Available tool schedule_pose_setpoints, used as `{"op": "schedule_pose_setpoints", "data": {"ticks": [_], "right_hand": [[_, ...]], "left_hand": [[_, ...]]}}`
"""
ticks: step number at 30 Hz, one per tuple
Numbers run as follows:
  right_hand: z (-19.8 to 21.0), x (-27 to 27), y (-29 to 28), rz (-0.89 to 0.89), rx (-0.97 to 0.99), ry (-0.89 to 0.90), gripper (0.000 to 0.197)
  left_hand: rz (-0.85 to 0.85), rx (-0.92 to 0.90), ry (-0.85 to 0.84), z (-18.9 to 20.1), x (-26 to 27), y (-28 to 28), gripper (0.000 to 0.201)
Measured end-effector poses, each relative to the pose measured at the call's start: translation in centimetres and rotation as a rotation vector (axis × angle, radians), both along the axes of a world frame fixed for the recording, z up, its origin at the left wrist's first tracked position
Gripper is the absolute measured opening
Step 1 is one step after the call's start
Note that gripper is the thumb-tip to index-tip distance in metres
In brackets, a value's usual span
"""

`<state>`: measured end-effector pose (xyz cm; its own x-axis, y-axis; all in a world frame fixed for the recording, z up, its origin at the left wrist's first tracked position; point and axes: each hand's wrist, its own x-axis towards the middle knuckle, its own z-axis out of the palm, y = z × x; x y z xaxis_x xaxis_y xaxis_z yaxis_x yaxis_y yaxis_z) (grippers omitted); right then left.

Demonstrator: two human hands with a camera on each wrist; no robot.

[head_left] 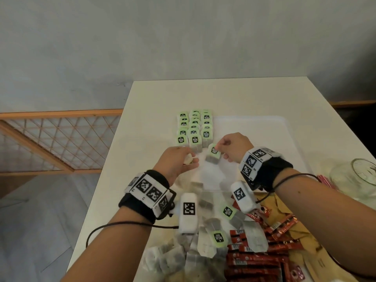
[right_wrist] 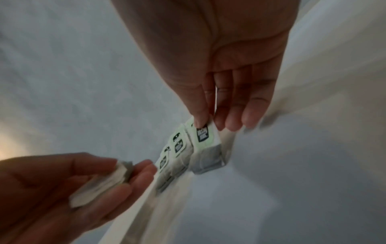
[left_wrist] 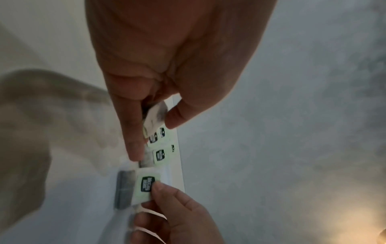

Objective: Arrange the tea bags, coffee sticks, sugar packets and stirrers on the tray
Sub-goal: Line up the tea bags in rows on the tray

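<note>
Both forearms reach forward side by side, each wrist banded with a black strap carrying marker blocks. The left hand [head_left: 176, 162] curls its fingers and thumb around a tea bag [head_left: 188, 159], palm turned inward. The right hand [head_left: 234, 147] pinches another tea bag [head_left: 213, 153] by its tag between thumb and forefinger, its other fingers loosely extended.

Three rows of tea bags [head_left: 194, 127] lie on the tray [head_left: 264, 137] just beyond both hands' fingertips. One tea bag [head_left: 213, 154] sits between the right hand's fingers [head_left: 220, 146], at the near end of the right row. Behind the wrists, loose tea bags [head_left: 205, 241] lie left of the coffee sticks [head_left: 256, 259].
</note>
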<state>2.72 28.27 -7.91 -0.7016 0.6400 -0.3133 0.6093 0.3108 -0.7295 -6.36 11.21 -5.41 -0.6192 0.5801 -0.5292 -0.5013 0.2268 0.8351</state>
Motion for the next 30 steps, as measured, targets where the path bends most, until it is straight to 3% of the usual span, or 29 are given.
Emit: {"op": "schedule_pose_setpoints", "data": {"ticks": [6,10,12,16,21,25,30], "right_hand": [[0.5,-2.9,1.3,0.055,0.183,0.012,0.008],[0.5,-3.9,1.5,0.078,0.192,0.009,0.014],[0.6,-3.9,1.5,0.052,0.157,0.014,0.006],[1.5,-2.3,1.0,0.024,0.177,0.106,0.028],[3.7,2.2,-1.5,0.198,0.036,0.414,0.03],[4.9,4.9,-2.3,0.318,0.027,0.506,0.031],[6.0,6.8,-3.4,0.345,0.073,0.638,0.022]], "left_hand": [[0.023,-0.093,0.174,-1.3,-2.8,-0.6,0.021],[-0.042,-0.151,0.238,-1.3,-3.3,-0.6,0.024],[-0.058,-0.188,0.267,-1.2,-3.2,-0.4,0.026],[-0.048,-0.137,0.152,0.2,-2.4,0.4,0.023],[-0.089,0.048,-0.021,2.8,-0.1,1.2,0.026],[-0.117,0.115,-0.047,4.6,2.3,1.7,0.025],[-0.197,0.111,-0.024,5.0,4.6,1.5,0.02]]}}
